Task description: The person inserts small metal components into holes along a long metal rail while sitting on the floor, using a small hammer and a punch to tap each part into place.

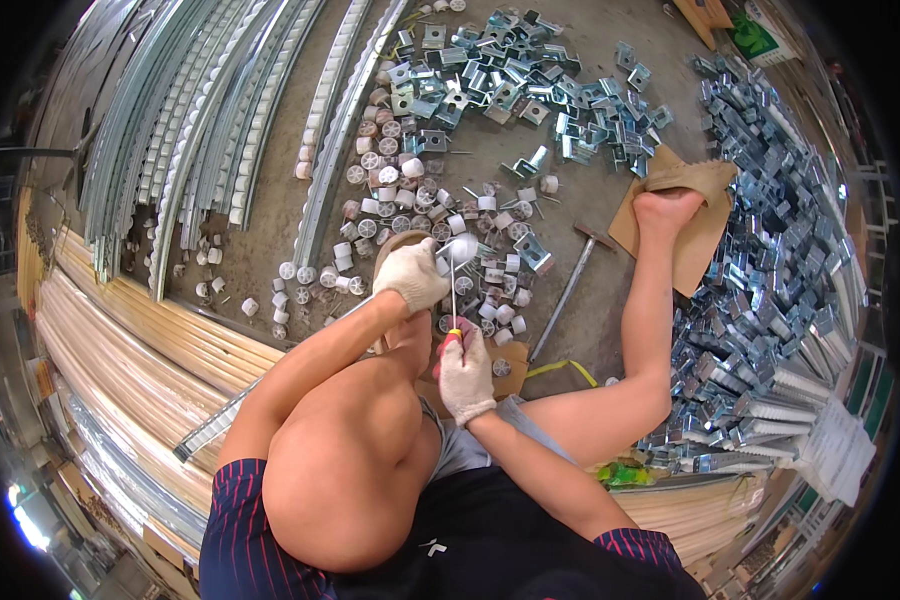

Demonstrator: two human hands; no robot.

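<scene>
My left hand [413, 275], in a white work glove, is closed round the upper end of a narrow metal roller track [213, 422]. The track runs down beneath my left forearm to the lower left. My right hand [466, 378], gloved too, grips a screwdriver [456, 334] with a red and yellow handle, its shaft pointing up. A white plastic roller [462, 248] sits at the shaft's tip, beside my left fingers. What exactly the tip touches is too small to tell. Many loose white rollers [406, 198] lie just beyond both hands.
A hammer [562, 295] lies right of the rollers. Zinc-coloured metal brackets [510, 75] are strewn at the back, with a large heap of brackets [760, 270] on the right. Long roller tracks [195, 110] lie at the far left, near wrapped lengths [120, 350]. My right foot rests on cardboard [688, 255].
</scene>
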